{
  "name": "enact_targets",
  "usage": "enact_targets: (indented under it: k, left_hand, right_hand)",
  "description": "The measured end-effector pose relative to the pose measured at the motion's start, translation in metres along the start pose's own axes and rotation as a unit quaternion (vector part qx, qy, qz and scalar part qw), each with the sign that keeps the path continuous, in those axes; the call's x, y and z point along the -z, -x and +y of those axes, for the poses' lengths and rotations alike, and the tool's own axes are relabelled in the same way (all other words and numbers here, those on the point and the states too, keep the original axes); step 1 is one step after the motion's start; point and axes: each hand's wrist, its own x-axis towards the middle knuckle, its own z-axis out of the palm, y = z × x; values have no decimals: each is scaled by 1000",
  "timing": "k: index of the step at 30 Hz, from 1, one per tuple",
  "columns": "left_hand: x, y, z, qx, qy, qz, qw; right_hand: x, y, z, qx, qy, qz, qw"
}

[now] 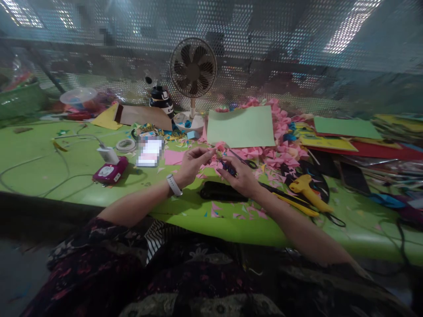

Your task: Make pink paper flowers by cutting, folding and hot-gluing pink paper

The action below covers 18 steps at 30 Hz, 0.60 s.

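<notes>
My left hand, with a white band on the wrist, has its thumb and fingers pinched together at a small piece of pink paper. Close to its right is my right hand, fingers curled around a small tool with a dark blue handle; its working end is too small to make out. A pair of dark scissors lies just behind the right hand. Beneath the hands rests a long black case. Pink paper scraps are scattered around both hands.
A fan stands behind a green sheet and a pile of pink paper pieces. On the right lies a yellow glue gun. A lit phone, tape roll and purple power socket with cable are left.
</notes>
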Motion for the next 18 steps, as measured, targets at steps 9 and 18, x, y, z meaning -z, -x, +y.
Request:
enact_targets:
  k: [9, 18]
  left_hand:
    - [-4, 0, 7, -4, -15, 33, 999]
    - [1, -4, -1, 29, -3, 36, 999]
  right_hand:
    - [-2, 0, -2, 13, 37, 18, 999]
    - [1, -2, 2, 35, 6, 2, 999]
